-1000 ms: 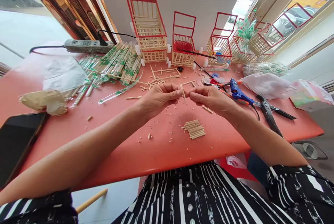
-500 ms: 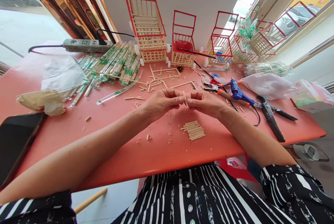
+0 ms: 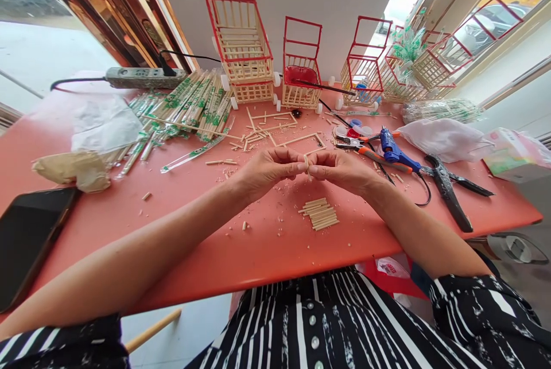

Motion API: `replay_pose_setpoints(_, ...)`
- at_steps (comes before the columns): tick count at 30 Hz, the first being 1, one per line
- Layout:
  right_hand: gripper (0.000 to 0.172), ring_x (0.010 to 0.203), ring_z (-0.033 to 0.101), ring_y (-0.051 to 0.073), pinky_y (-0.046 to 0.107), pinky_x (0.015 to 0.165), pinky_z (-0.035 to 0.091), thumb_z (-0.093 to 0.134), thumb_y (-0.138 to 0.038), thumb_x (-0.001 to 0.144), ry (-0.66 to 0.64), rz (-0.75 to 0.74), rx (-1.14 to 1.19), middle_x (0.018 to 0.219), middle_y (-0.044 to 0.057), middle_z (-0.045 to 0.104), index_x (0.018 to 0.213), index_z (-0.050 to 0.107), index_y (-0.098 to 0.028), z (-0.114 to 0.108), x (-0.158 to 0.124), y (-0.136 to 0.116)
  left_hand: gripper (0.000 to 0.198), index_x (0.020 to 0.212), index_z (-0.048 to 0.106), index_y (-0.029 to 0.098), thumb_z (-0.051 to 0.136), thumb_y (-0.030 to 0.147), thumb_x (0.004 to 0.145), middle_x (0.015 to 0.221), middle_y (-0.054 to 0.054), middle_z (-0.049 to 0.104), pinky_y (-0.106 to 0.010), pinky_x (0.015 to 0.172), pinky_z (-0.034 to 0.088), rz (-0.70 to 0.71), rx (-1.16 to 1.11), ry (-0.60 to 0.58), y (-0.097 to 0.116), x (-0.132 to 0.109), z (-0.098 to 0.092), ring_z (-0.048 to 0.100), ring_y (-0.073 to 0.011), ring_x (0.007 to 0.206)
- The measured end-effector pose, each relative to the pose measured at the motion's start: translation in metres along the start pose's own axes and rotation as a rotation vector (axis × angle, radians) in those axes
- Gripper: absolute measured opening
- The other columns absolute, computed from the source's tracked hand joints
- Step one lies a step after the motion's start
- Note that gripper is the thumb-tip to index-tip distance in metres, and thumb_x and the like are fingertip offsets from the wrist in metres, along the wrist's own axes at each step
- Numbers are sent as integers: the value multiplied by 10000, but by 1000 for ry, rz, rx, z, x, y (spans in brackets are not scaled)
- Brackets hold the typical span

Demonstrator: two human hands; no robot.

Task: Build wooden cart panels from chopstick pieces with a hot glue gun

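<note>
Pinched between the fingertips of both hands is a short wooden stick (image 3: 306, 163), held roughly upright above the table. My left hand (image 3: 278, 167) grips it from the left, thumb and forefinger together. From the other side my right hand (image 3: 338, 169) closes on the same stick; whether a second small piece is in the fingers I cannot tell. Just below the hands lies a neat row of short cut sticks (image 3: 321, 215). Beyond them rest glued stick frames (image 3: 301, 140) among scraps and crumbs.
Small stick-built carts (image 3: 247, 42) with red rims line the wall. Wrapped chopsticks (image 3: 193, 105) lie back left, near a power strip (image 3: 142, 77). At right are a blue glue gun (image 3: 398, 154), black-handled cutters (image 3: 450, 197) and orange-handled pliers (image 3: 374, 154). A phone (image 3: 32, 243) lies far left.
Both hands stay in nearly the same place, still pinching the stick. It has turned slightly between the fingertips, and the view has shifted a little.
</note>
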State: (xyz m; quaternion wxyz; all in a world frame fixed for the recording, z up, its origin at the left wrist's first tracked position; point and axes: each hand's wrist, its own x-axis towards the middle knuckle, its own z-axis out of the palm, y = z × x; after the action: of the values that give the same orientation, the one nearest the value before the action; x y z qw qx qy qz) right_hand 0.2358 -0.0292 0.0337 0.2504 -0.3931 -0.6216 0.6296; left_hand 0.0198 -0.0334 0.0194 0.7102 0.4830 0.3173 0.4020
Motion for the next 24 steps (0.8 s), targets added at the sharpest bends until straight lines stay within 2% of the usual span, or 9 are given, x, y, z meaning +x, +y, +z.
replay_pose_setpoints(3, 516, 726, 442, 132, 283, 671, 332, 915, -655, 761, 28, -24, 4, 769, -20, 561, 800, 675, -200, -4, -3, -3, 377, 807, 860, 174, 1046, 411, 581, 766, -37, 752, -270, 685, 479, -4, 8, 15, 4, 3, -5, 604, -117, 685)
replay_pose_setpoints(5, 502, 714, 423, 135, 287, 653, 334, 903, -655, 781, 77, -62, 29, 766, -20, 543, 795, 659, -216, -9, -5, -5, 363, 899, 872, 177, 1012, 366, 622, 800, -44, 769, -270, 679, 486, 46, 71, 102, 10, 7, -16, 626, -131, 701)
replay_pose_setpoints(8, 527, 728, 424, 132, 283, 668, 359, 954, -631, 722, 154, -118, 110, 788, -23, 537, 789, 626, -223, -15, -4, -8, 212, 914, 859, 169, 904, 251, 724, 852, -52, 786, -262, 668, 475, 204, 346, 330, 19, 14, -38, 621, -135, 714)
replay_pose_setpoints(11, 563, 718, 410, 116, 274, 670, 349, 987, -614, 674, 198, -135, 155, 769, -39, 508, 789, 605, -217, -17, -2, -7, 143, 936, 852, 171, 784, 184, 811, 899, -57, 801, -271, 706, 478, 233, 655, 444, 24, 19, -54, 627, -151, 747)
replay_pose_setpoints(13, 563, 709, 404, 113, 276, 662, 335, 974, -630, 683, 216, -134, 146, 758, -44, 500, 795, 611, -215, -17, 0, -5, 150, 951, 848, 178, 737, 185, 851, 914, -58, 807, -288, 772, 494, 198, 822, 434, 23, 21, -56, 647, -172, 784)
replay_pose_setpoints(16, 551, 705, 400, 117, 283, 656, 325, 957, -642, 687, 230, -128, 118, 762, -45, 509, 819, 633, -218, -17, 1, -1, 132, 951, 835, 193, 732, 227, 876, 938, -68, 806, -326, 859, 504, 161, 1014, 350, 18, 25, -50, 671, -212, 840)
replay_pose_setpoints(19, 533, 712, 410, 117, 284, 663, 331, 944, -633, 700, 237, -136, 101, 775, -41, 519, 820, 635, -216, -17, 2, 1, 110, 941, 813, 202, 730, 253, 891, 1014, -99, 797, -355, 904, 493, 210, 1151, 286, 17, 30, -46, 682, -251, 907)
replay_pose_setpoints(22, 535, 725, 424, 115, 281, 679, 347, 937, -642, 710, 263, -179, 100, 784, -39, 526, 808, 633, -213, -17, 3, 1, 82, 928, 771, 204, 702, 233, 895, 1020, -117, 779, -358, 887, 469, 218, 1268, 299, 22, 35, -50, 680, -275, 936)
replay_pose_setpoints(24, 557, 732, 432, 115, 278, 690, 365, 943, -664, 700, 298, -223, 110, 785, -38, 530, 794, 628, -214, -20, 3, 1, 77, 873, 729, 205, 694, 266, 903, 935, -120, 755, -364, 829, 443, 148, 1367, 325, 25, 38, -55, 668, -289, 901)
